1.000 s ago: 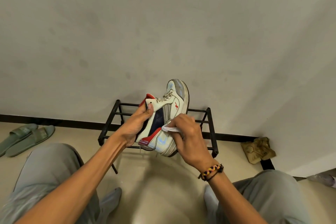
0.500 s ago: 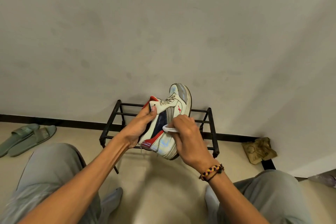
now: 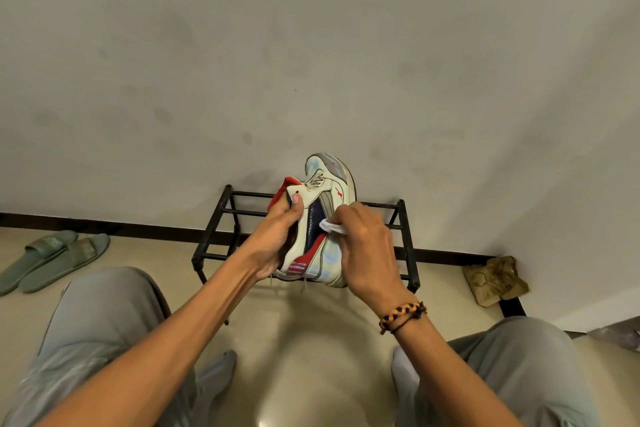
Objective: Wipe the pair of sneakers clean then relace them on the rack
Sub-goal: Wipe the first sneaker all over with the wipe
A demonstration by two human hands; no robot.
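Red logo on sneaker (image 3: 325,218) — left hand (image 3: 273,239), right hand (image 3: 367,250) with cloth (image 3: 330,226).

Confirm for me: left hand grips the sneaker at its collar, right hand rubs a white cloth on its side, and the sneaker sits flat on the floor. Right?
Not quite. The sneaker is not on the floor: the head view shows it held up in front of the black rack, toe pointing up. The rest stands: the left hand grips its collar and the right hand presses the white cloth to its side.
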